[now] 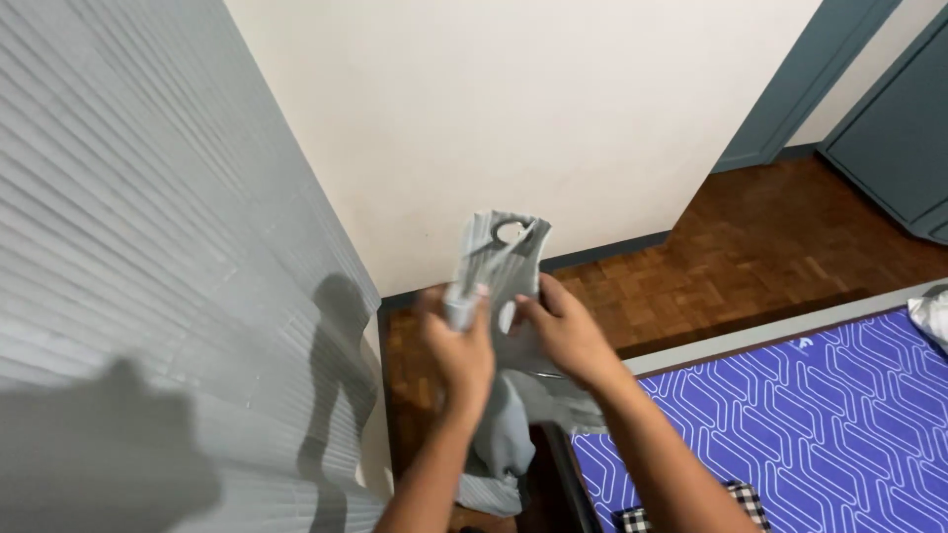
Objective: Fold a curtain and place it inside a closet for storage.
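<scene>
a: what's the biggest thing around you?
b: the ribbed grey panel [128, 247] fills your whole left side, its fine horizontal ridges carrying your shadow. beside it stands the smooth cream wall [513, 109], and below that a reddish-brown parquet floor [750, 247] of small square blocks.

a: and on your right?
b: a mattress [820, 415] in purple fabric printed with white looping lines, its pale edge near your forearm.

a: what are you holding?
b: a soft grey ribbed garment [506, 259], raised in front of the wall between your hands, its lower part hanging limp by the dark bed corner.

a: your hands?
b: your left hand [456, 341] is closed around a bunched fold of it; your right hand [565, 331] pinches the cloth just beside.
</scene>
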